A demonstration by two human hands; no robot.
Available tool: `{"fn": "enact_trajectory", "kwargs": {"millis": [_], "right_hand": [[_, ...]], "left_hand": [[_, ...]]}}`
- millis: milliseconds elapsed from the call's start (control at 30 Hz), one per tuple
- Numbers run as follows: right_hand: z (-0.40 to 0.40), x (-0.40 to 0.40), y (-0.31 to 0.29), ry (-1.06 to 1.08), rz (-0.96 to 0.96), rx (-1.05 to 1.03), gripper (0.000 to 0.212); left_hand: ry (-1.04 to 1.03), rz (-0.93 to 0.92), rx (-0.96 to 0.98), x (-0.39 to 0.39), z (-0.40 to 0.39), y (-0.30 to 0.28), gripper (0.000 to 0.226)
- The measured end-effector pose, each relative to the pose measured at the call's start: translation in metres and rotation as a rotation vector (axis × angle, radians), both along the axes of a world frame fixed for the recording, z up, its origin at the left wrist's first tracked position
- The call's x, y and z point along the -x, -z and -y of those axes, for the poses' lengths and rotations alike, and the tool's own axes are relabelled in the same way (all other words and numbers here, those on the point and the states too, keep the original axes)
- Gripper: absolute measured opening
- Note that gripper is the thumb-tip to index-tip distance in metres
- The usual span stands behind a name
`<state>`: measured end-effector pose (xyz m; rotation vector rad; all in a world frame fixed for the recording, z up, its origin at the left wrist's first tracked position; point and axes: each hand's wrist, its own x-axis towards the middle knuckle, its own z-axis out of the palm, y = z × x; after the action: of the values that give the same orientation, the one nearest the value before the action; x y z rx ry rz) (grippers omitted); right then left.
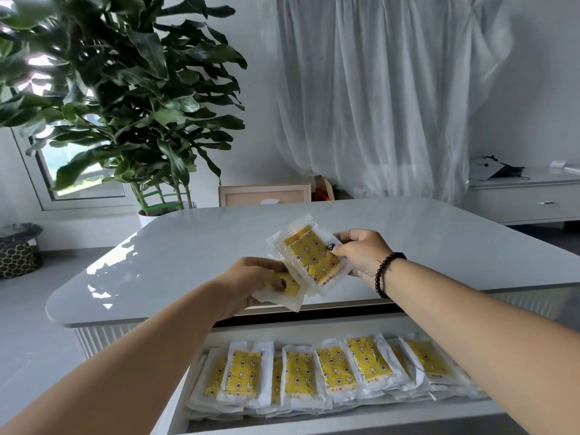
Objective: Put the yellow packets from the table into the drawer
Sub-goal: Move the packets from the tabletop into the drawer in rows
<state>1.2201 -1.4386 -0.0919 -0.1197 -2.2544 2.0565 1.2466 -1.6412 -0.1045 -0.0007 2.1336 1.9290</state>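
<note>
Gripping yellow packets (309, 257), print unreadable: both hands (361, 252).

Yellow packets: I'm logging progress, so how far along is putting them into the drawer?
Nearly finished, it seems. Done: the open drawer already holds a row of yellow packets. In hand: the right hand grips one packet and the left hand grips another, both above the table. Left: lowering these two into the drawer; no other packets show on the tabletop.

A glossy white table (408, 233) with rounded corners; its open drawer (201, 372) below the near edge holds rows of yellow packets (335, 368).
</note>
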Motion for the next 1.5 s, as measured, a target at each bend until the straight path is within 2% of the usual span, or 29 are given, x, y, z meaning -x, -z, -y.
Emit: {"fn": "enact_trajectory", "kwargs": {"millis": [67,133,200,333,500,633,733,867,1100,1267,1400,1467,1500], "right_hand": [[-0.001,-0.007,-0.001,0.06,0.034,0.041,0.027],[-0.002,-0.014,0.0,0.102,0.058,0.041,0.026],[0.0,-0.022,0.002,0.101,0.071,0.023,0.025],[0.005,-0.034,0.007,0.046,0.064,0.054,0.024],[0.006,-0.045,0.008,-0.017,0.033,0.12,0.022],[0.004,-0.052,0.008,-0.097,-0.014,0.035,0.026],[0.003,-0.06,0.009,-0.162,0.0,0.02,0.036],[0.003,-0.064,0.012,-0.205,0.031,0.056,0.03],[0.001,-0.061,0.027,-0.251,0.063,-0.048,0.041],[0.001,-0.058,0.043,-0.284,0.058,-0.102,0.037],[-0.015,-0.046,0.049,-0.211,0.085,-0.192,0.032],[-0.025,-0.043,0.052,-0.243,0.136,-0.342,0.028],[-0.028,-0.042,0.056,-0.271,0.175,-0.491,0.024]], "left_hand": [[0.015,-0.032,-0.049,-0.007,-0.001,-0.005,0.025],[0.026,-0.043,-0.019,-0.012,-0.002,-0.005,0.017],[0.002,-0.042,0.071,-0.016,-0.005,-0.003,0.026],[-0.008,-0.047,0.182,-0.024,-0.011,0.001,0.026],[-0.028,-0.052,0.107,-0.032,-0.01,0.0,0.025],[-0.105,-0.103,0.078,-0.037,-0.008,-0.005,0.018],[-0.104,-0.137,0.153,-0.041,-0.006,-0.007,0.021],[-0.056,-0.184,0.239,-0.047,-0.008,-0.004,0.022],[0.028,-0.209,0.444,-0.053,-0.009,0.006,0.035],[0.063,-0.246,0.572,-0.053,-0.004,0.013,0.019],[0.068,-0.262,0.688,-0.048,0.014,0.023,0.012],[0.081,-0.269,0.738,-0.047,0.024,0.027,0.023],[0.08,-0.273,0.762,-0.045,0.028,0.028,0.026]]}}
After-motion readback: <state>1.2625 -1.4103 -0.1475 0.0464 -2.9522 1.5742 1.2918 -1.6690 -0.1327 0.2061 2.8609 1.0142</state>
